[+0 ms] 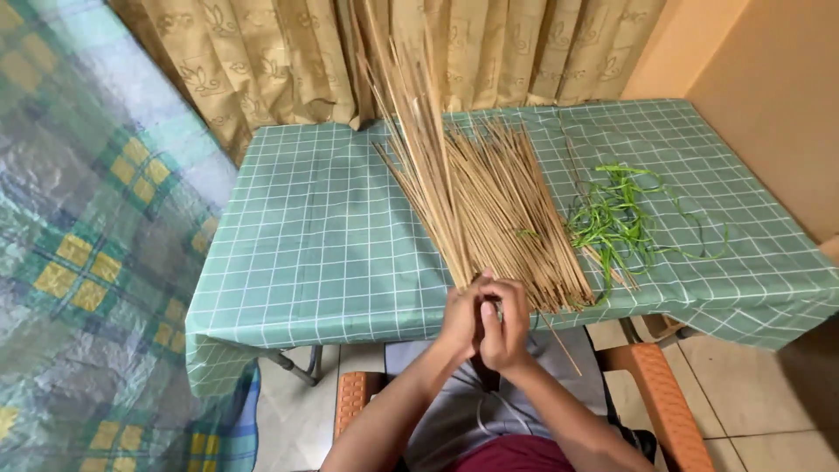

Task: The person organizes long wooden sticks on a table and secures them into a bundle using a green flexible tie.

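Soft, even indoor light, faint shadows, mild wide-angle bending and softness toward the edges.

Your left hand [461, 316] and right hand [505, 325] close together around the near ends of a raised bunch of thin tan sticks [418, 131], which slants up and away toward the curtain. A larger pile of sticks [516, 205] lies flat, fanned across the green checked tablecloth [315, 236], near ends overhanging its front edge.
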